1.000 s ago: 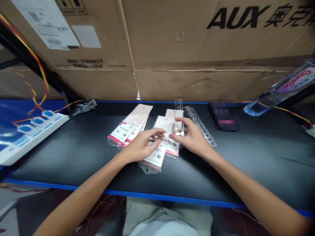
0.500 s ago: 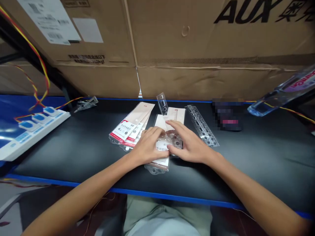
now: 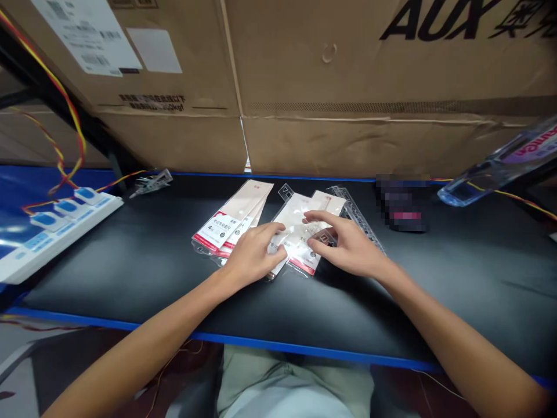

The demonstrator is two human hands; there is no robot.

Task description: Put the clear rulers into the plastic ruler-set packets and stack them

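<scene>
Several clear plastic packets (image 3: 296,217) with pale inserts and red-edged labels lie overlapped at the centre of the black mat. My left hand (image 3: 256,251) rests at their left side, thumb and fingers apart. Over their right side is my right hand (image 3: 343,241), its fingers also spread. A clear stencil ruler (image 3: 286,191) pokes out behind the packets. Beside my right hand lie more clear stencil rulers (image 3: 363,223), partly hidden by it. Left of my left hand, a fanned stack of similar packets (image 3: 235,212) shows white labels with red edges.
A white power strip (image 3: 65,232) with blue plugs sits at the left. Near the back left is a small clear item (image 3: 152,183). A dark, partly pixelated object (image 3: 402,212) and a tilted plastic bottle (image 3: 487,174) are at the right. Cardboard boxes (image 3: 304,139) stand behind.
The central packets have turned and spread, with a red-edged label now showing between my hands. My hands have moved slightly apart. The ruler behind the packets has tilted and sits lower.
</scene>
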